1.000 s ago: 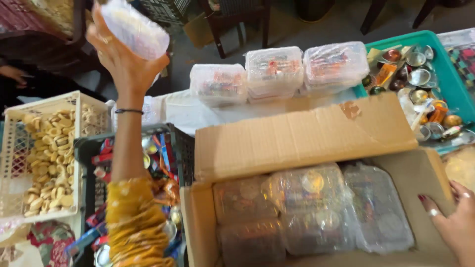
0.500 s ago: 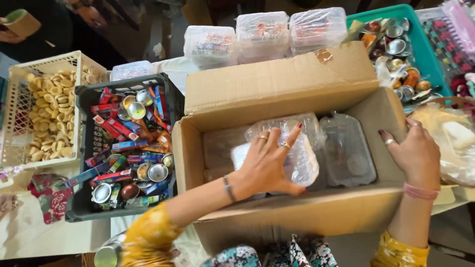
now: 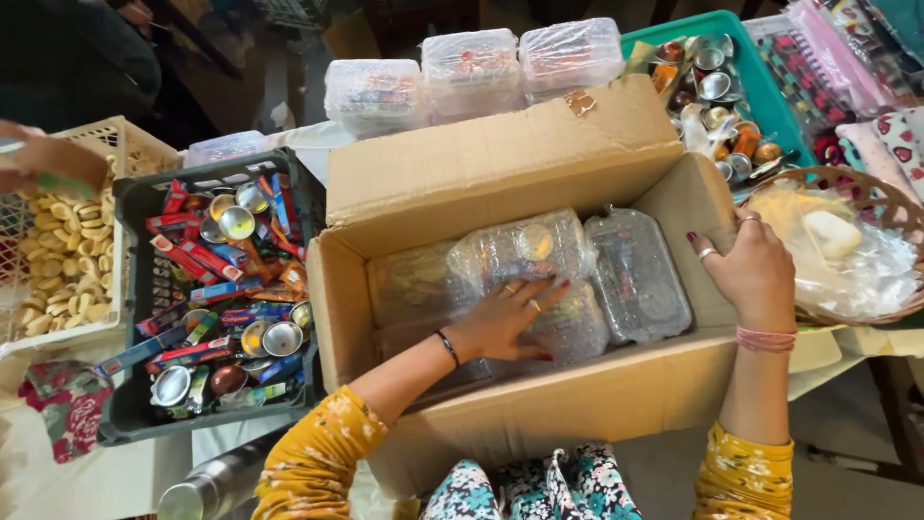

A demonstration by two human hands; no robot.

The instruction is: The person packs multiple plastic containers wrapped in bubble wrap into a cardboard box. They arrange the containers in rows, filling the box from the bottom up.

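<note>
A brown cardboard box (image 3: 577, 404) stands open in front of me, packed with several clear plastic containers. My left hand (image 3: 508, 321) lies flat, fingers spread, on the top of a clear plastic container (image 3: 568, 332) in the box's near middle, pressing it down among the others. My right hand (image 3: 756, 272) rests on the box's right wall, gripping its edge. Another clear container (image 3: 637, 276) lies at the right end of the box, between my two hands.
A dark crate (image 3: 135, 318) of small metal bowls and coloured packets stands left of the box, a white basket (image 3: 111, 327) of pale pieces further left. Three wrapped clear containers (image 3: 472, 63) sit behind. A teal tray (image 3: 770, 91) and wicker basket (image 3: 871, 207) lie at right. Another person's hand (image 3: 43, 164) shows at far left.
My left hand brought a clear container down from high at the left into the box and now presses flat on it. My right hand moved up along the box's right wall.
</note>
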